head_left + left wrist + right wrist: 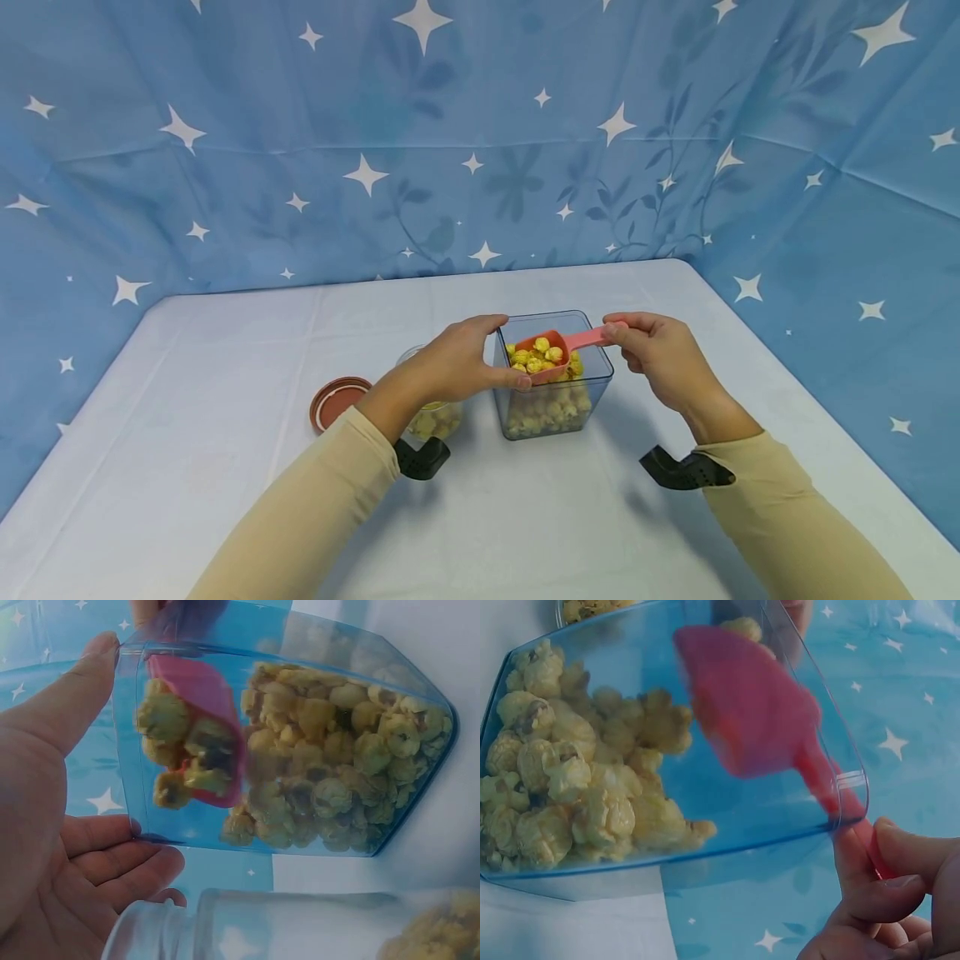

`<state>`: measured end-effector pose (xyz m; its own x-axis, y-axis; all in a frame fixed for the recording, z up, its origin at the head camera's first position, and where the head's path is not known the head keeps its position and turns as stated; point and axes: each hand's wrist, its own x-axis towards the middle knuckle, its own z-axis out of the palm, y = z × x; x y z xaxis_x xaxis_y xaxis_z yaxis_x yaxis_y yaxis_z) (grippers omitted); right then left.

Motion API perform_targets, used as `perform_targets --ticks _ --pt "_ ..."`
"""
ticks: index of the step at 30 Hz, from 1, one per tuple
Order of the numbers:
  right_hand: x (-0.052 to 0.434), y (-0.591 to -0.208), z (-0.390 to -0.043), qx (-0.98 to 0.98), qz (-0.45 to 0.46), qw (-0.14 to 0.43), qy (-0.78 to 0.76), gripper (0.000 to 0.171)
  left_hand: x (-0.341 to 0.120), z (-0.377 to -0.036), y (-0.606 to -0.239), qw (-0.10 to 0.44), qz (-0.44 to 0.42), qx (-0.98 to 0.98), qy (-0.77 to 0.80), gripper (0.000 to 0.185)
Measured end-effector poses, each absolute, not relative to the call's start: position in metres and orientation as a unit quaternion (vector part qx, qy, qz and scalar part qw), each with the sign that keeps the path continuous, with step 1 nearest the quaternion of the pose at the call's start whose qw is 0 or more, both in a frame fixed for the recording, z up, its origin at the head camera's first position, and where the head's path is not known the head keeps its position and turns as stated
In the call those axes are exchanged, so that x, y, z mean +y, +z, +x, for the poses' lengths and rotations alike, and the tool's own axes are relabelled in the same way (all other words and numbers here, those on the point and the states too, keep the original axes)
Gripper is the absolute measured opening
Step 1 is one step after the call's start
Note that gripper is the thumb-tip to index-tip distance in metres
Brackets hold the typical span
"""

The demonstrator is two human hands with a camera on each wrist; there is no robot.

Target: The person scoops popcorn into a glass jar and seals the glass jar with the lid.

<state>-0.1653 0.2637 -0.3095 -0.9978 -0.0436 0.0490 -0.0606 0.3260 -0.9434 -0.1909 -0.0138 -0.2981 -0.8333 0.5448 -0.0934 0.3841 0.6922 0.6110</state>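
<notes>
A clear bluish plastic container point(597, 390) stands upright on the table, its lower part filled with yellow popcorn point(330, 757). My left hand point(450, 362) spans the container's left side, thumb on the near rim corner and fingers at the far one. With thumb and fingers, my right hand point(663, 358) pinches the handle of a pink scoop point(587, 338) at the right rim. The scoop's bowl is inside the container near the top, loaded with several popcorn pieces. In the left wrist view it sits above the rest of the popcorn.
Partly behind my left forearm stands a clear jar point(435, 422) with popcorn at its bottom. A round reddish-brown lid point(339, 403) lies left of it on the white tablecloth point(195, 417). A blue star-patterned curtain point(300, 167) hangs behind the table.
</notes>
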Motion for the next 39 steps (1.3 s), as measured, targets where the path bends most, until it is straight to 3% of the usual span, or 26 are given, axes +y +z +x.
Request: perform_targets --ticks 4,10,12,15,22,39 --pt "0.267 -0.314 -0.169 -0.776 0.04 -0.002 0.629 0.044 -0.014 -0.192 -0.298 0.138 0.252 0.91 0.299 0.097" --pt "0.271 -0.318 -0.17 -0.723 0.027 -0.024 0.69 0.012 -0.013 -0.192 -0.298 0.142 0.253 0.908 0.302 0.097" --pt "0.272 -0.319 -0.17 -0.711 0.018 -0.029 0.703 0.009 -0.012 -0.191 -0.299 0.141 0.252 0.908 0.303 0.096" --pt "0.272 -0.32 -0.169 -0.71 -0.001 -0.025 0.704 0.012 -0.012 -0.191 -0.299 0.14 0.251 0.908 0.305 0.096" --pt "0.268 -0.317 -0.169 -0.754 -0.008 -0.009 0.656 0.047 -0.012 -0.191 -0.299 0.14 0.252 0.907 0.306 0.096" --pt "0.257 -0.321 -0.177 -0.761 -0.021 0.039 0.647 0.05 -0.013 -0.191 -0.299 0.138 0.252 0.905 0.312 0.093"
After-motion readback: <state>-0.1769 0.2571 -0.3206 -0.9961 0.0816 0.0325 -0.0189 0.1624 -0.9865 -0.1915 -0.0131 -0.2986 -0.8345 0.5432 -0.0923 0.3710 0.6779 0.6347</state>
